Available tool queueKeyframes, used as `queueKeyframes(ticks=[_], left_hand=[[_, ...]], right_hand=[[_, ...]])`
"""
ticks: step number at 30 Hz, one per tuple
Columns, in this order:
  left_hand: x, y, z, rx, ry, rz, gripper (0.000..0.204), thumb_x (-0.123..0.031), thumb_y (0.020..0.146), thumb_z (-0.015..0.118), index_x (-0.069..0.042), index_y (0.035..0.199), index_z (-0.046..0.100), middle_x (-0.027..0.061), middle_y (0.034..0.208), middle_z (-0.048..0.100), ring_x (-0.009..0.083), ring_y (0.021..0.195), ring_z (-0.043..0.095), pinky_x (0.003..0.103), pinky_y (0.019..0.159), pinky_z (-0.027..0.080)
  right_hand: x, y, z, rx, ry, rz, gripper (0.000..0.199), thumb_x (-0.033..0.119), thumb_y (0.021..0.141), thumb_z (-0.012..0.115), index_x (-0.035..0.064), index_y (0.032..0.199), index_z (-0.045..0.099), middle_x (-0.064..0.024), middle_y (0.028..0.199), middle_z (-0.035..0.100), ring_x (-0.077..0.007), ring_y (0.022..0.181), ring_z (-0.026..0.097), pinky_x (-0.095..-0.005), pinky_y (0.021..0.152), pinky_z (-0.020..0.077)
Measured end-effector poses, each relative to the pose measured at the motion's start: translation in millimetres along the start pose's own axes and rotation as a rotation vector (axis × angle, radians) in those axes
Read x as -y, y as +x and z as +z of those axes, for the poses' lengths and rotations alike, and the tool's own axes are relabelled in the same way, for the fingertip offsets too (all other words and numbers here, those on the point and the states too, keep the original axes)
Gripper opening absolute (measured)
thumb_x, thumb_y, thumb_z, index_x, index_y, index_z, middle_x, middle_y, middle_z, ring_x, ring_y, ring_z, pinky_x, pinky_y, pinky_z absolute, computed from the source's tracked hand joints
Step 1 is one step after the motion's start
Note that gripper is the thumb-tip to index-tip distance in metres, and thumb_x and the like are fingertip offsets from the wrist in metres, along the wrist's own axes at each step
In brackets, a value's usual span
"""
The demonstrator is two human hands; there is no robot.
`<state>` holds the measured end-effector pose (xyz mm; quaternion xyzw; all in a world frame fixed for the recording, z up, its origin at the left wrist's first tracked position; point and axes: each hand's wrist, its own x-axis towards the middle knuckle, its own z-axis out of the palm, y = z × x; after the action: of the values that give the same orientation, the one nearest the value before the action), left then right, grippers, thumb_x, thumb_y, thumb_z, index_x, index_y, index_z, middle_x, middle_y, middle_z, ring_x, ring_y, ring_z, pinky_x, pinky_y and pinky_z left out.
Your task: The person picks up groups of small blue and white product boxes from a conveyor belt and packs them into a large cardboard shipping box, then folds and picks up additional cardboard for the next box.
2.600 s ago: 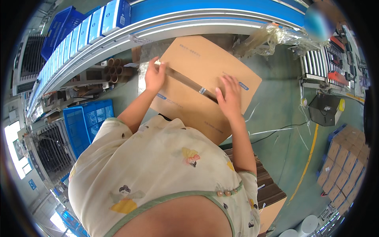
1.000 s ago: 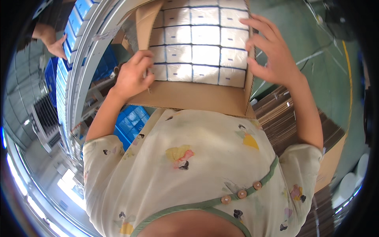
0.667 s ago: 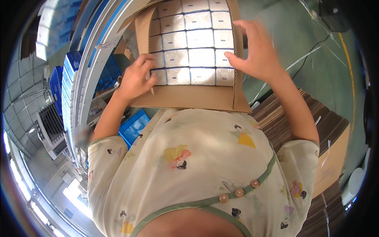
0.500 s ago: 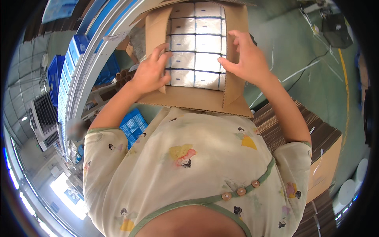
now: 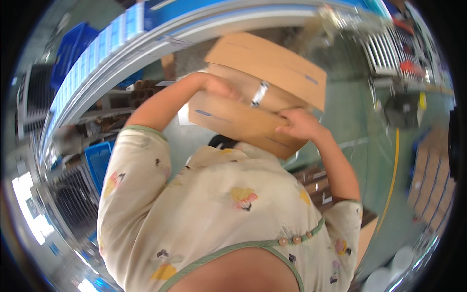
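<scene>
A brown cardboard carton (image 5: 282, 104) stands in front of me, turned slightly, with its far long flap (image 5: 267, 61) raised. Its near long flap (image 5: 228, 119) leans toward me. Between these flaps, inner cardboard with a white label (image 5: 260, 93) shows, and the wrapped packs are out of sight. My left hand (image 5: 221, 87) is at the left part of the carton, just behind the near flap; its fingers are blurred and partly hidden. Toward the right end, my right hand (image 5: 300, 124) grips the near flap's upper edge, thumb on the outer side.
A rail-edged conveyor (image 5: 112, 58) curves along the left and far side, with a row of blue-and-white packs. A blue bin (image 5: 73, 46) stands beyond it. Stacked flat cardboard (image 5: 314, 185) lies low on my right. Bundled cartons (image 5: 425, 180) stand farther right, past a yellow floor line (image 5: 390, 180).
The carton has turned, and cardboard now covers the white packs seen inside before. My right hand has moved from the right side flap to the near flap. My view has shifted.
</scene>
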<state>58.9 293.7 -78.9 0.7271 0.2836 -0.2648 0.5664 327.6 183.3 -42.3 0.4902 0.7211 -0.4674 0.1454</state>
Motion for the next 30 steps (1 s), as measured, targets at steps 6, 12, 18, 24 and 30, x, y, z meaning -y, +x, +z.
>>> queueKeyframes(ticks=[6,12,18,24,30], left_hand=[[61.9,38.5,60.1,-1.413,-0.038,-0.526,0.050,-0.039,0.081,0.047,-0.003,0.116,0.051,0.0188,0.112,0.054,0.0303,0.102,0.053,0.037,0.087,0.041],[28.1,50.0,50.9,-1.369,-0.606,-0.480,0.056,-0.034,0.076,0.046,-0.003,0.123,0.044,0.0186,0.111,0.054,0.0309,0.103,0.053,0.037,0.089,0.040],[42.3,69.9,58.2,-1.650,-0.609,-0.306,0.047,-0.032,0.083,0.040,-0.004,0.121,0.044,0.0173,0.113,0.053,0.0318,0.101,0.054,0.039,0.086,0.042],[31.2,83.4,12.0,-1.377,-0.360,-0.552,0.045,-0.040,0.091,0.034,-0.004,0.116,0.046,0.0153,0.110,0.054,0.0328,0.092,0.056,0.041,0.078,0.045],[35.6,91.1,14.0,-1.487,-0.394,-0.538,0.040,-0.037,0.092,0.033,-0.005,0.111,0.050,0.0146,0.101,0.059,0.0325,0.088,0.058,0.041,0.077,0.046]], right_hand=[[-24.8,19.1,-1.7,-0.747,-0.494,-0.212,0.051,0.026,0.071,0.064,0.0030,0.115,0.050,-0.0167,0.107,0.055,-0.0325,0.103,0.048,-0.0440,0.089,0.0353],[-53.0,21.0,16.9,-1.022,-0.422,-0.076,0.049,0.020,0.073,0.062,0.0057,0.119,0.050,-0.0133,0.085,0.054,-0.0300,0.083,0.051,-0.0414,0.074,0.0397],[-76.4,23.0,25.7,-0.786,-0.541,-0.122,0.016,0.020,0.075,0.061,0.0051,0.077,0.057,-0.0122,0.077,0.053,-0.0299,0.073,0.050,-0.0393,0.067,0.0401],[-129.8,33.2,28.1,-0.933,0.168,-0.131,0.017,0.017,0.081,0.056,0.0020,0.076,0.052,-0.0109,0.076,0.051,-0.0242,0.069,0.049,-0.0348,0.064,0.0394],[-245.4,62.5,74.7,-1.075,1.128,0.246,0.030,0.030,0.091,0.044,0.0003,0.092,0.050,-0.0090,0.088,0.056,-0.0173,0.079,0.054,-0.0333,0.068,0.0451]])
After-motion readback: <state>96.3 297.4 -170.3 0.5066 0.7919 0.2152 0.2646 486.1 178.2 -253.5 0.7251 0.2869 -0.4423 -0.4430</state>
